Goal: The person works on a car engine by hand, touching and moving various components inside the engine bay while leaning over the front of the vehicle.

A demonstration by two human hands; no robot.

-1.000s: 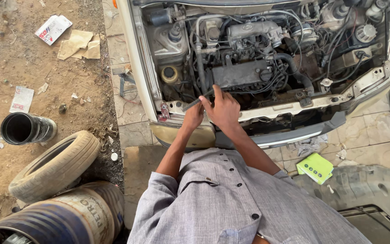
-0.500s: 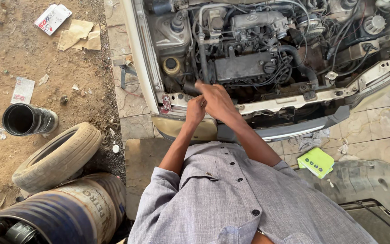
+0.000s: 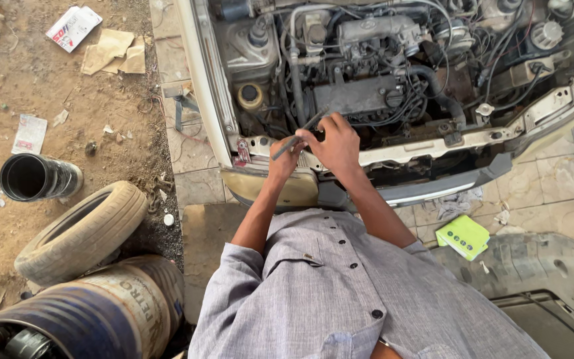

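I stand at the open engine bay [image 3: 393, 73] of a white car, looking down over my grey shirt. My left hand [image 3: 282, 165] and my right hand [image 3: 335, 143] are close together over the front crossmember [image 3: 433, 143], near the car's left headlight area. Both grip a thin dark metal tool [image 3: 297, 136] that slants up from the left hand toward the right. The tool's far tip lies near the black engine cover [image 3: 360, 96].
A worn tyre [image 3: 81, 229] lies at left beside a black pipe section [image 3: 34, 177] and a blue drum [image 3: 94, 312]. Cardboard scraps [image 3: 114, 53] and papers litter the dirt. A green pad [image 3: 463, 236] and a grey bumper piece [image 3: 533, 266] lie on tiles at right.
My hands have lifted from inside the bay to the front crossmember, and the thin metal tool now shows between them. My view has shifted slightly.
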